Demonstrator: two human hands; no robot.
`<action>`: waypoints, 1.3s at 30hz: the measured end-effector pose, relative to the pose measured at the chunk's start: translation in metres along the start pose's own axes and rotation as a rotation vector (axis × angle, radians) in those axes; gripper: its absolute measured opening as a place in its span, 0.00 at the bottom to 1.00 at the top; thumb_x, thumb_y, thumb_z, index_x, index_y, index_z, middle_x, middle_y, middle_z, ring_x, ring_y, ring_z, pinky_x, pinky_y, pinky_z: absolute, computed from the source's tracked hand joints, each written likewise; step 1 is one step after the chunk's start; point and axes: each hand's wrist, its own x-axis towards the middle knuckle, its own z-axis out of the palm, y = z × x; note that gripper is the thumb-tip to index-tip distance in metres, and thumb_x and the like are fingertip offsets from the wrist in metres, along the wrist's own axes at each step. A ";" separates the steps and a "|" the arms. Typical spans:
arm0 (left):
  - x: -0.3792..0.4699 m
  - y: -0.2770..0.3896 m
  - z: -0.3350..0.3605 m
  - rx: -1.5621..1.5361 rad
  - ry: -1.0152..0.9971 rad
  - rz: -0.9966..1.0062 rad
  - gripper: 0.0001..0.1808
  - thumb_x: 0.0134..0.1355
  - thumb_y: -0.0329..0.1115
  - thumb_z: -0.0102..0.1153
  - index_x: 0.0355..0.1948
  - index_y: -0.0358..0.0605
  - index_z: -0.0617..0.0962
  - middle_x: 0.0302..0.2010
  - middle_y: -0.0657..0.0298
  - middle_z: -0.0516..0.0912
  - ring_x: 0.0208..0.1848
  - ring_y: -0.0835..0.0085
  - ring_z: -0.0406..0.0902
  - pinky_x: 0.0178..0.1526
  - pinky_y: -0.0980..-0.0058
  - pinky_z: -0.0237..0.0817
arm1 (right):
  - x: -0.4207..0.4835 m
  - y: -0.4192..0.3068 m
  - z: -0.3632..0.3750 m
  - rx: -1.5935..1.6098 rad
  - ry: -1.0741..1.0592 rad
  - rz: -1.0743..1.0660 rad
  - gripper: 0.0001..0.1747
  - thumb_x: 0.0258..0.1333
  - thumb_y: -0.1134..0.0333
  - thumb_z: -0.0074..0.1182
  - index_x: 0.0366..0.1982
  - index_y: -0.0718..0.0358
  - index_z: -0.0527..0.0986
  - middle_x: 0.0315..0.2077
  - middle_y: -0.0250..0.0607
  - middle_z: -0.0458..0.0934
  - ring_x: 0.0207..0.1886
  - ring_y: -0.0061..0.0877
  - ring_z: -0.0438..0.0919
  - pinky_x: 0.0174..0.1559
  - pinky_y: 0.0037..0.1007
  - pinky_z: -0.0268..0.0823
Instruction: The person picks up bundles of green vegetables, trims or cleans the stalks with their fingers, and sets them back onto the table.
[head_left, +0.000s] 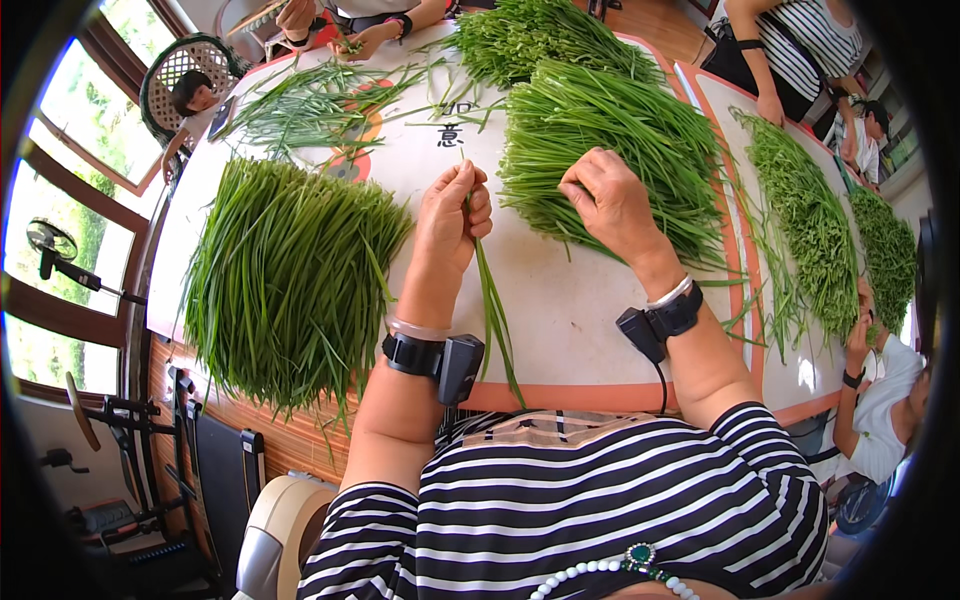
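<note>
My left hand is closed around a few Chinese chive stalks. Their cut ends peek out above the thumb, and the leaves hang down toward the table's near edge. My right hand is raised in front of a large heap of Chinese chives, fingers curled in; no stalk shows in it. To the left of my left hand lies a thick, combed bundle of chives, its leaf ends over the table's near edge.
The white table has an orange border. Loose chives lie at the far left, another heap at the back. Leafy greens cover a second table. Several people sit or stand around; a chair is beside me.
</note>
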 end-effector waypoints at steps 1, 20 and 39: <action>0.000 -0.001 -0.001 0.008 -0.012 -0.002 0.11 0.70 0.41 0.54 0.34 0.45 0.73 0.19 0.69 0.67 0.19 0.80 0.59 0.20 0.82 0.49 | 0.001 -0.003 0.000 0.046 -0.021 0.018 0.05 0.46 0.76 0.57 0.29 0.61 0.76 0.30 0.42 0.75 0.37 0.41 0.75 0.38 0.39 0.70; -0.003 -0.005 0.005 0.070 -0.147 0.102 0.10 0.70 0.38 0.55 0.37 0.42 0.77 0.17 0.74 0.65 0.16 0.86 0.55 0.18 0.85 0.45 | 0.004 -0.005 -0.003 0.305 0.063 0.182 0.05 0.49 0.77 0.61 0.28 0.64 0.76 0.27 0.40 0.77 0.31 0.34 0.75 0.35 0.33 0.69; -0.002 0.002 0.002 -0.156 -0.307 0.161 0.10 0.71 0.38 0.50 0.42 0.43 0.77 0.33 0.62 0.79 0.34 0.71 0.76 0.39 0.72 0.70 | 0.000 -0.008 -0.005 0.333 -0.102 0.288 0.03 0.51 0.75 0.61 0.29 0.63 0.78 0.27 0.41 0.76 0.30 0.34 0.76 0.33 0.32 0.69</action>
